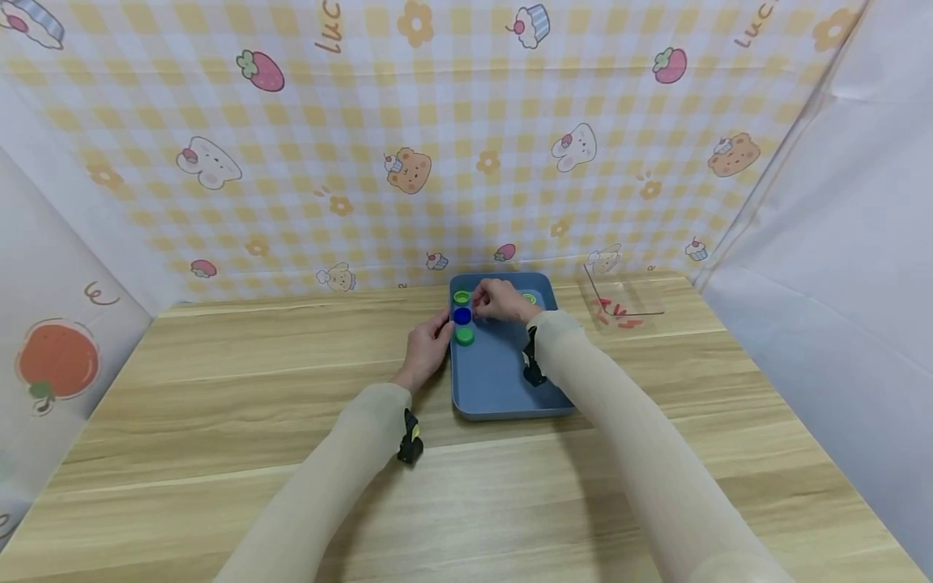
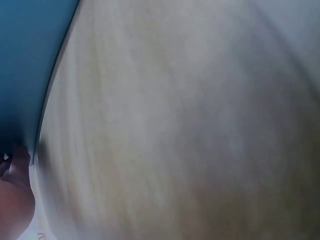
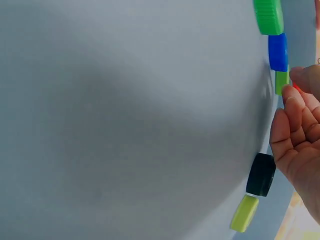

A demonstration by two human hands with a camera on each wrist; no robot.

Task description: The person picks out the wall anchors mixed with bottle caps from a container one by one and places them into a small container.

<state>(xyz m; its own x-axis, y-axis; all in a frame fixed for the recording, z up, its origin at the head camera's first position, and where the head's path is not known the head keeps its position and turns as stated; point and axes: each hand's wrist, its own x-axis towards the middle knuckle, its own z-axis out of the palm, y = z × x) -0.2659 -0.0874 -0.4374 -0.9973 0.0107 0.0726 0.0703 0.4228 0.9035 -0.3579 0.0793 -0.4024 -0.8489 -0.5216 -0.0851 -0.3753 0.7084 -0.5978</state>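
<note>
A blue-grey tray (image 1: 496, 385) lies on the table. Along its left side sit a light green bottle cap (image 1: 462, 297), a blue bottle cap (image 1: 462, 317) and a green bottle cap (image 1: 465, 336). My left hand (image 1: 427, 348) holds the tray's left rim beside these caps; in the left wrist view only part of that hand (image 2: 19, 192) shows against the tray wall. Over the tray, close to the blue cap, my right hand (image 1: 503, 301) pinches a small red piece (image 3: 296, 87) between thumb and fingertips. Most of the piece is hidden by the fingers.
Right of the tray stands a clear plastic box (image 1: 632, 301) with several small red pieces (image 1: 619, 310). A black cap (image 3: 261, 175) and a yellow-green cap (image 3: 244, 213) sit at the tray's far side. Behind the table hangs a checked cloth (image 1: 466, 219).
</note>
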